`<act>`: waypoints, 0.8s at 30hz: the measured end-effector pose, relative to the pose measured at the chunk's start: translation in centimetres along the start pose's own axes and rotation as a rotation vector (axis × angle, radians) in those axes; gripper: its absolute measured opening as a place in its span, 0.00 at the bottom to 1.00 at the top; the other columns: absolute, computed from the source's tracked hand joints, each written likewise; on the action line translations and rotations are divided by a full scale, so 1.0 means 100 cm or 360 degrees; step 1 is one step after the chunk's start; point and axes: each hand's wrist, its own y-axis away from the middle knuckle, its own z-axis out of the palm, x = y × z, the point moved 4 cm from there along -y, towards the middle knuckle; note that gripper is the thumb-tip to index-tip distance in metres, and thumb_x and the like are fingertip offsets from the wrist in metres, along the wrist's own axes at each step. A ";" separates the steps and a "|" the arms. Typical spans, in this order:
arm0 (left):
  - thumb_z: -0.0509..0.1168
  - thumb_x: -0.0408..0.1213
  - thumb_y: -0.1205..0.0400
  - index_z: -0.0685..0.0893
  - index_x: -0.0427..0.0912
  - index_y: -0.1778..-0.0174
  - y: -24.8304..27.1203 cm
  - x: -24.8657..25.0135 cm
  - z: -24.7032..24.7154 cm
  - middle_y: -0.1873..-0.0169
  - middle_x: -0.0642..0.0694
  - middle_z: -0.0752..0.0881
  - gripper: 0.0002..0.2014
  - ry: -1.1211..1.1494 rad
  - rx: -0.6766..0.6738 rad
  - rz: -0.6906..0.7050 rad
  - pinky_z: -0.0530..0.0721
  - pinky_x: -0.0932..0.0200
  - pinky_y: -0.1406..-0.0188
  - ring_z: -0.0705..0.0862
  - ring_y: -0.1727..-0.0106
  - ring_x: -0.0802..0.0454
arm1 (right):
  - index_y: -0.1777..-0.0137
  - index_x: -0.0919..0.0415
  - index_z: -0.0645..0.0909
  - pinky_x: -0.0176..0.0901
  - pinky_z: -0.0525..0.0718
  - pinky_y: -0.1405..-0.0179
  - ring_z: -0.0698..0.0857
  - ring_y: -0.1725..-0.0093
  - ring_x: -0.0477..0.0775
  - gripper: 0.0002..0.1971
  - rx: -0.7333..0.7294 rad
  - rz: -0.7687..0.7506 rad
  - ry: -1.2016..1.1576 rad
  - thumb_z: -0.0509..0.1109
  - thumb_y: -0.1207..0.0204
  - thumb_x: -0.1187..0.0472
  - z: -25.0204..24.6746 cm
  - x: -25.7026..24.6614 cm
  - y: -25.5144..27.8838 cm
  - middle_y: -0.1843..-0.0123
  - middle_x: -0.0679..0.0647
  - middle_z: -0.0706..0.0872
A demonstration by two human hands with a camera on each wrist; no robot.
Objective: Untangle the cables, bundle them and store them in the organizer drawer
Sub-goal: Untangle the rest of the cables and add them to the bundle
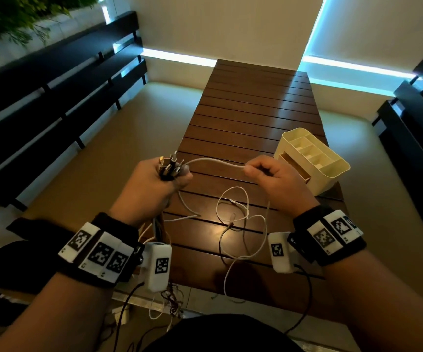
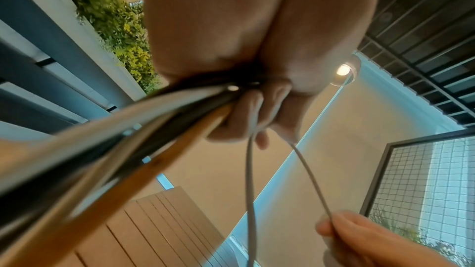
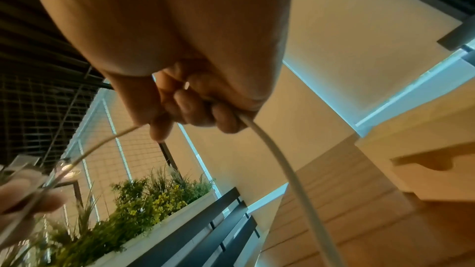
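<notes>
My left hand (image 1: 164,174) grips a bunch of several cables (image 2: 144,121) with their metal plugs (image 1: 169,162) sticking up out of the fist. A white cable (image 1: 215,162) runs from that fist across to my right hand (image 1: 258,171), which pinches it and lets it trail down past the little finger (image 3: 231,123). The rest of the white cable (image 1: 241,224) lies in loose loops on the wooden slat table (image 1: 251,110). The cream organizer (image 1: 314,158) stands on the table just right of my right hand, its small drawer (image 1: 296,166) pulled partly out.
More cable ends hang off the table's near edge by my left wrist (image 1: 169,298). Dark slatted benches (image 1: 53,102) flank the table on both sides. A planter with green plants (image 3: 144,202) stands beyond the left bench.
</notes>
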 end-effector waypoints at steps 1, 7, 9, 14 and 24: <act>0.71 0.35 0.19 0.86 0.39 0.53 0.000 0.000 0.001 0.77 0.56 0.80 0.04 0.0003 0.0056 0.0002 0.74 0.65 0.77 0.74 0.78 0.61 | 0.51 0.45 0.82 0.22 0.76 0.61 0.81 0.58 0.38 0.04 -0.0044 -0.0030 0.0068 0.67 0.16 0.55 0.001 -0.005 -0.002 0.58 0.44 0.85; 0.73 0.34 0.20 0.81 0.57 0.54 0.000 0.015 0.012 0.56 0.58 0.86 0.12 -0.0259 0.0189 0.0206 0.77 0.75 0.57 0.84 0.56 0.71 | 0.50 0.54 0.87 0.16 0.71 0.61 0.78 0.60 0.29 0.05 -0.0267 -0.0229 0.0536 0.70 0.17 0.56 0.012 -0.021 -0.005 0.60 0.35 0.78; 0.73 0.34 0.20 0.79 0.60 0.54 0.000 0.016 0.014 0.54 0.59 0.85 0.14 -0.0257 0.0191 0.0212 0.77 0.75 0.56 0.83 0.53 0.71 | 0.49 0.55 0.87 0.19 0.69 0.64 0.75 0.62 0.31 0.07 -0.0290 -0.0243 0.0679 0.69 0.16 0.55 0.012 -0.021 -0.007 0.61 0.36 0.75; 0.72 0.36 0.19 0.83 0.51 0.47 0.007 0.021 0.030 0.56 0.57 0.86 0.08 -0.0265 -0.0087 0.0301 0.80 0.78 0.57 0.84 0.55 0.72 | 0.50 0.59 0.88 0.24 0.69 0.64 0.76 0.63 0.39 0.08 -0.0253 -0.0381 0.0635 0.70 0.18 0.56 0.014 -0.032 -0.007 0.61 0.39 0.76; 0.72 0.39 0.20 0.83 0.53 0.64 -0.001 0.024 -0.016 0.79 0.59 0.79 0.08 0.0066 0.0221 0.0398 0.74 0.63 0.76 0.74 0.79 0.62 | 0.54 0.44 0.82 0.48 0.84 0.57 0.84 0.61 0.51 0.07 -0.0088 -0.0072 0.0043 0.65 0.15 0.50 -0.005 -0.013 -0.005 0.61 0.51 0.86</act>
